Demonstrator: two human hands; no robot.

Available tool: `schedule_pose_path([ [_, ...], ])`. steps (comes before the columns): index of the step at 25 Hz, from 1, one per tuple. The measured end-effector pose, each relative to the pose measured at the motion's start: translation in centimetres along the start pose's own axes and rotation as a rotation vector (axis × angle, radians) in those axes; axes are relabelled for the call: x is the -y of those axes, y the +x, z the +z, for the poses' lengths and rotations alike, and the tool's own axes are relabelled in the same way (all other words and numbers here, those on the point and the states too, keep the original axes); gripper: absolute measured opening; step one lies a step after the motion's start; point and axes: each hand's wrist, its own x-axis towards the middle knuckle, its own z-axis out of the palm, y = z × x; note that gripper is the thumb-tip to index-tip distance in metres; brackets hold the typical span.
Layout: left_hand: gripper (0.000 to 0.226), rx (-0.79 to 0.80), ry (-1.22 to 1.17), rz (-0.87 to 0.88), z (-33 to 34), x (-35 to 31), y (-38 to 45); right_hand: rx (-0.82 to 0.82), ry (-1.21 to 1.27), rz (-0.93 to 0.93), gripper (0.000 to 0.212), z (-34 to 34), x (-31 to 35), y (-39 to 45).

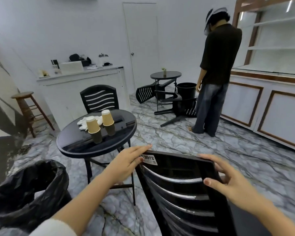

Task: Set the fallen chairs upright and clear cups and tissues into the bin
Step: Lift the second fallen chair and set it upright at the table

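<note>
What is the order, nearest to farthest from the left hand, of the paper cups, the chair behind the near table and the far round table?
From the left hand, on the held chair:
1. Paper cups, on the near table.
2. Chair behind that table.
3. Far round table, across the room, right.

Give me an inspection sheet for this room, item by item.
Surface: round glossy black table; grey marble-pattern floor.
Job's things: two tan paper cups upside down on that table beside crumpled white tissues; black slatted plastic chair in hand; two fallen black chairs by the far round table; black-bag-lined bin lower left.
Clutter: small items on the white counter.
Grips: left hand pinches the held chair's top corner; right hand grips its top rail.
Cables: nothing seen.
Surroundings: standing person, wooden stool, upright black chair, black bucket, white shelving.
</note>
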Motion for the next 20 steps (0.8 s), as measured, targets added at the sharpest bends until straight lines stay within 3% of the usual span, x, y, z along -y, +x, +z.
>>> schedule_pose_path([
  [3, 0.043, -0.052, -0.1, 0.091, 1.9, -3.1, 2.7, -0.01, -0.181, -0.02, 0.046, -2.4, 2.0, -0.6],
  [6, 0.041, -0.038, -0.093, 0.265, 3.6, -7.3, 5.0, 0.143, -0.35, 0.068, 0.048, -4.1, 3.9, -1.9],
  [8, 0.044, 0.035, -0.078, 0.355, 3.4, -9.0, 6.3, 0.164, -0.345, 0.106, 0.048, -4.9, 3.9, -4.0],
  [12, 0.036, 0.25, 0.007, 0.432, 3.0, -10.7, 8.6, 0.055, -0.245, 0.169, 0.049, -4.5, 3.7, -9.1],
  [16, 0.031, 0.355, 0.133, 0.509, 2.1, -10.2, 9.3, -0.02, -0.208, 0.14, 0.044, -2.3, 3.6, -10.4],
  [20, 0.029, 0.429, 0.229, 0.416, -1.4, -5.3, 5.1, 0.109, -0.322, 0.1, 0.047, 1.7, 5.1, -7.7],
])
